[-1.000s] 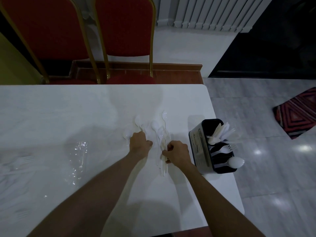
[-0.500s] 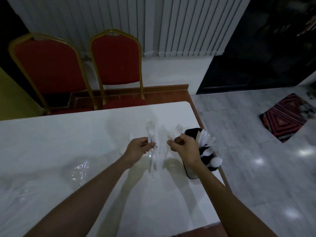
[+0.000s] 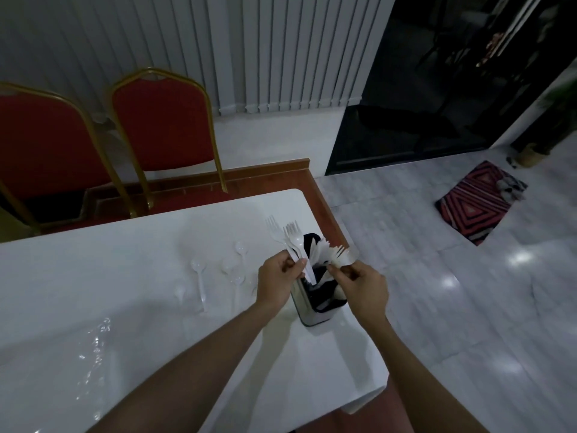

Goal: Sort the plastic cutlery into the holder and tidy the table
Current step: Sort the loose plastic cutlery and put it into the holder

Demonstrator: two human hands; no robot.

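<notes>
A black cutlery holder (image 3: 315,310) stands near the right edge of the white table (image 3: 125,307), with white cutlery sticking out of it. My left hand (image 3: 278,282) grips a small bunch of white plastic forks (image 3: 288,237), tines up, their handles over the holder's opening. My right hand (image 3: 362,287) pinches one white fork (image 3: 342,257) just above the holder's right side. Several clear plastic spoons (image 3: 199,276) lie on the table left of my hands.
A crumpled clear plastic wrapper (image 3: 93,348) lies at the table's left front. Two red chairs (image 3: 162,120) with gold frames stand behind the table. The table's right edge is close to the holder; a patterned red mat (image 3: 480,201) lies on the floor.
Both hands rose from the table with forks and moved right, over the holder. The camera tilted up and to the right. The spoons stay on the table.
</notes>
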